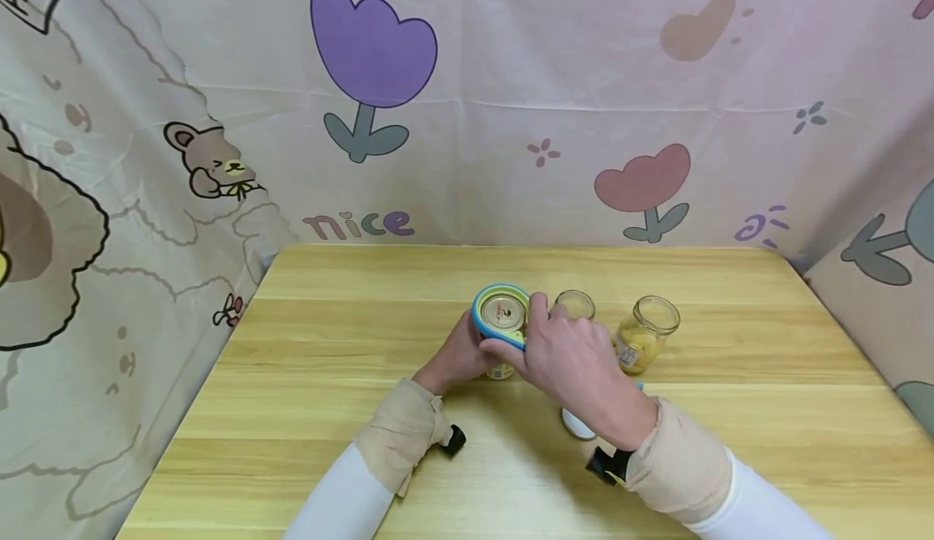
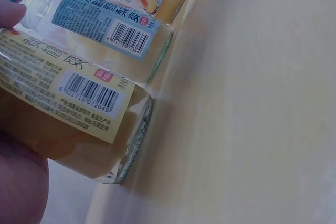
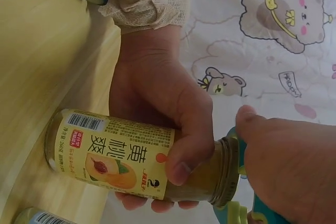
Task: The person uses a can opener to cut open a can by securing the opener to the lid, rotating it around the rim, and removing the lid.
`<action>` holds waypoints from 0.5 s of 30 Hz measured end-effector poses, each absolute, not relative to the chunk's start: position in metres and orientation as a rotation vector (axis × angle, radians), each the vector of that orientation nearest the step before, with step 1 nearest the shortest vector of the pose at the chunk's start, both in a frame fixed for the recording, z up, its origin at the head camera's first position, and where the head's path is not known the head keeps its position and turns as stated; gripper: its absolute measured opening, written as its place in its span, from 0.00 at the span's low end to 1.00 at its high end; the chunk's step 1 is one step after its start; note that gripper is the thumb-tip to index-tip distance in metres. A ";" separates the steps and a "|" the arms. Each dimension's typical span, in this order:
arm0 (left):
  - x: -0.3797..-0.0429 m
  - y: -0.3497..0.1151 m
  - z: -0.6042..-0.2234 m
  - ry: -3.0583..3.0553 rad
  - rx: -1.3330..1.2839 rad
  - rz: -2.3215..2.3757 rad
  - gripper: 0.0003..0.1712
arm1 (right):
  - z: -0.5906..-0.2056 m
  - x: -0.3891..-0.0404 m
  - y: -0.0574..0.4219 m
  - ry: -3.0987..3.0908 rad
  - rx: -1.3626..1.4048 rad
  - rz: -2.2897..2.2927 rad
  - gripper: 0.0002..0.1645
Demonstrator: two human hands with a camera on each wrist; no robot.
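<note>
A glass jar of yellow peaches (image 3: pixel 115 156) with a yellow label stands upright at mid-table. My left hand (image 1: pixel 456 353) grips its body, thumb across the label in the right wrist view. Around its gold lid (image 1: pixel 503 313) sits a blue and green jar opener (image 1: pixel 477 325), its loop encircling the lid. My right hand (image 1: pixel 572 353) holds the opener's handle, fingers curled over it and thumb along the near side. The handle is mostly hidden under that hand.
Right of my hands stand a lidless jar (image 1: pixel 576 303), partly hidden, and another lidless jar with yellow fruit (image 1: pixel 645 341). A white round disc (image 1: pixel 579 425) lies near my right wrist. Behind the wooden table (image 1: pixel 350 297) hangs a printed cloth (image 1: pixel 496 53).
</note>
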State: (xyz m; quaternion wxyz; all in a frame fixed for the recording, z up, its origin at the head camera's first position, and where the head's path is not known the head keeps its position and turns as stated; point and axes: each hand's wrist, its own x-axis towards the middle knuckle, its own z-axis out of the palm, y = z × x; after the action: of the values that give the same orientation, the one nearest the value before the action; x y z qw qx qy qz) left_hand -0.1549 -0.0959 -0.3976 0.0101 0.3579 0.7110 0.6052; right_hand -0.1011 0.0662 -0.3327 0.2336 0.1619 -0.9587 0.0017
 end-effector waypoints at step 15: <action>-0.168 -0.093 -0.427 2.194 1.096 1.965 0.35 | -0.339 -0.101 0.068 -2.530 0.499 -0.049 0.45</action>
State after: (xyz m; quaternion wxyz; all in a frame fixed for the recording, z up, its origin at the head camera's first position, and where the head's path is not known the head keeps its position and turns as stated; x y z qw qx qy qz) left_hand -0.1681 -0.0930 -0.4273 -0.0004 0.3488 0.6981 0.6253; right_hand -0.1013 0.0678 -0.3393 0.2777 0.1860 -0.9423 -0.0181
